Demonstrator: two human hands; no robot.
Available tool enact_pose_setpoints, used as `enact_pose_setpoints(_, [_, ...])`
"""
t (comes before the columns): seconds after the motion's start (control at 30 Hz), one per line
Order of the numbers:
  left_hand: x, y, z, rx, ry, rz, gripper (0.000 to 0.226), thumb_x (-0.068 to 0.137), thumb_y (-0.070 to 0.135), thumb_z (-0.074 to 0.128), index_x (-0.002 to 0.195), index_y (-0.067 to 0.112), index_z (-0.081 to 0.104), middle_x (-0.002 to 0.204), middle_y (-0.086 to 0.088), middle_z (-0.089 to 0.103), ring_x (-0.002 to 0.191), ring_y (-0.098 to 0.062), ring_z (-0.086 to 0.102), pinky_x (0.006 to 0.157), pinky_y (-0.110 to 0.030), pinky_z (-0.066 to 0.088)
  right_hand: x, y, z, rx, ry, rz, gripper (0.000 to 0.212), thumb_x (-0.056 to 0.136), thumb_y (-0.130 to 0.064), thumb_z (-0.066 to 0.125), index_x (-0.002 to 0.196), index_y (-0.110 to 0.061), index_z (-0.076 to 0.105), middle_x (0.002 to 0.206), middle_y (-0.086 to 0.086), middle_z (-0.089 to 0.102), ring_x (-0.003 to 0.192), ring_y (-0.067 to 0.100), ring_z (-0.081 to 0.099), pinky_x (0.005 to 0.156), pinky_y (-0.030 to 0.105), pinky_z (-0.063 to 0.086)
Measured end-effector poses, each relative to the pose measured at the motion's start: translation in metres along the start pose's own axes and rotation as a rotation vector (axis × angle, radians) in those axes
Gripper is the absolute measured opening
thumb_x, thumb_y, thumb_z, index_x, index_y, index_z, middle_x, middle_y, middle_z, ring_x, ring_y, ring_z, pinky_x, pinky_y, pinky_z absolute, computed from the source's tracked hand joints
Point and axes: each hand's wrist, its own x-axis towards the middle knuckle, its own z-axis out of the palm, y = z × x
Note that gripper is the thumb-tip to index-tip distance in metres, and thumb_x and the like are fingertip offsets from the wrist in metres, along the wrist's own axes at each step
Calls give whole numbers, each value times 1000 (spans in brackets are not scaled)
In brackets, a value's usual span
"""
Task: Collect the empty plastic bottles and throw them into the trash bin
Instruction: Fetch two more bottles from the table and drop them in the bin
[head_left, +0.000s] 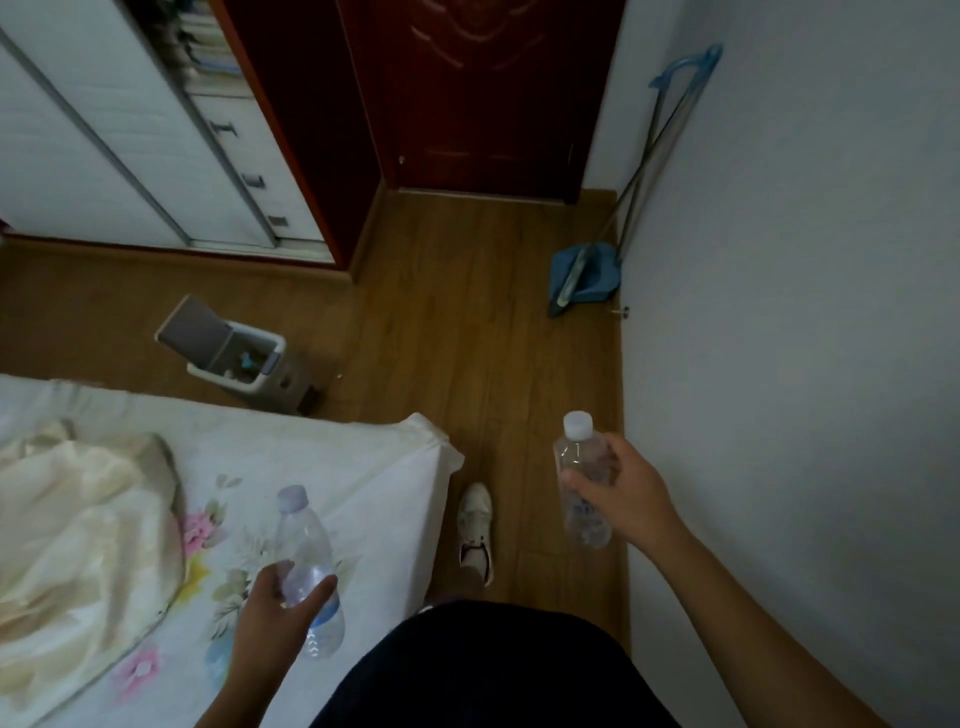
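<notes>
My left hand (270, 618) grips a clear plastic bottle with a pale cap and a blue label (304, 545), held upright over the corner of the bed. My right hand (621, 499) holds a second clear bottle with a white cap (577, 452), upright above the wooden floor near the wall. The trash bin (270, 366), grey with a white rim, stands on the floor beyond the bed's foot. Its lid (195, 330) is tipped open, and something small and blue lies inside.
The bed (332, 462) with a white floral sheet and a cream blanket (83, 519) fills the lower left. A blue dustpan and broom (584, 275) lean on the right wall. A dark red door (493, 93) is ahead, a white wardrobe (104, 156) to the left. My white shoe (475, 525) is on the floor.
</notes>
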Motion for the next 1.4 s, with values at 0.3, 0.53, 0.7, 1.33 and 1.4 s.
enact_pose_setpoints(0.3, [148,184,50,82,-193,121,52,82,41,80,121,13,60,111,-10,67,105,-35,65,94,-46,48,113,-3,-39,-36,153,211,46,76,-44,82,114,-36,57,99,-24,63,96,9,63,74,22,44])
enact_pose_setpoints(0.53, [223,343,78,91,-398,346,49,82,37,80,121,19,56,107,0,68,95,-19,67,83,-36,52,173,-7,-77,-45,280,333,33,79,-41,80,99,-39,54,89,-21,62,83,-6,58,66,20,41])
enact_pose_setpoints(0.7, [279,417,93,22,-377,327,56,83,32,80,129,15,53,113,-4,67,101,-25,68,87,-44,56,264,-23,-106,-89,269,341,39,80,-40,81,108,-30,56,90,-16,60,87,13,60,76,31,43])
enact_pose_setpoints(1.33, [341,367,61,-264,331,-415,54,73,55,82,110,26,57,98,2,66,87,-21,62,71,-36,45,673,-339,6,-384,-472,-128,88,72,-55,79,147,-29,41,138,-6,56,126,22,54,96,43,49])
enact_pose_setpoints(1.4, [344,350,60,-287,379,-493,59,70,58,82,112,24,56,101,0,66,87,-19,61,73,-35,43,689,-369,46,-409,-535,-177,90,71,-55,79,147,-31,39,140,-8,54,127,19,53,89,38,49])
